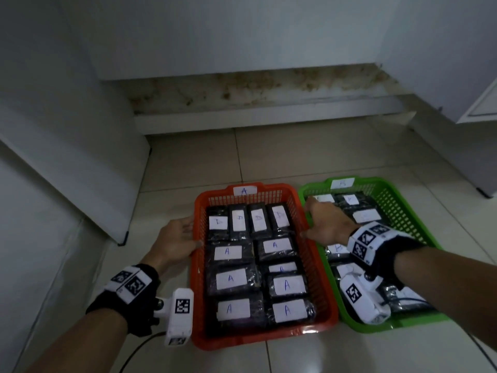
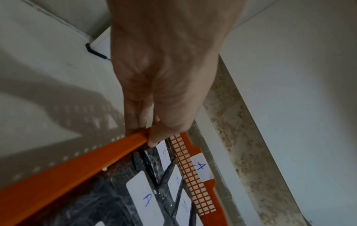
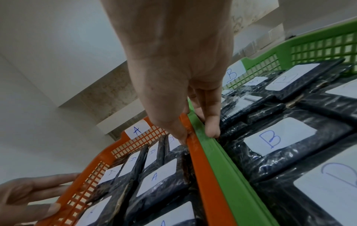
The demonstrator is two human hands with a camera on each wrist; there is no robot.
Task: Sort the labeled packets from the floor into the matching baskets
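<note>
An orange basket labelled A sits on the tiled floor, filled with black packets bearing white A labels. Touching its right side is a green basket labelled B, holding black packets marked B. My left hand grips the orange basket's left rim, thumb inside and fingers beneath. My right hand straddles the two adjoining rims: its thumb presses the orange rim and its fingers hook over the green rim. No loose packets show on the floor.
A white cabinet panel stands close on the left, and a stained low ledge runs along the back. Another white unit is at the far right. A black cable trails on the floor by my left arm.
</note>
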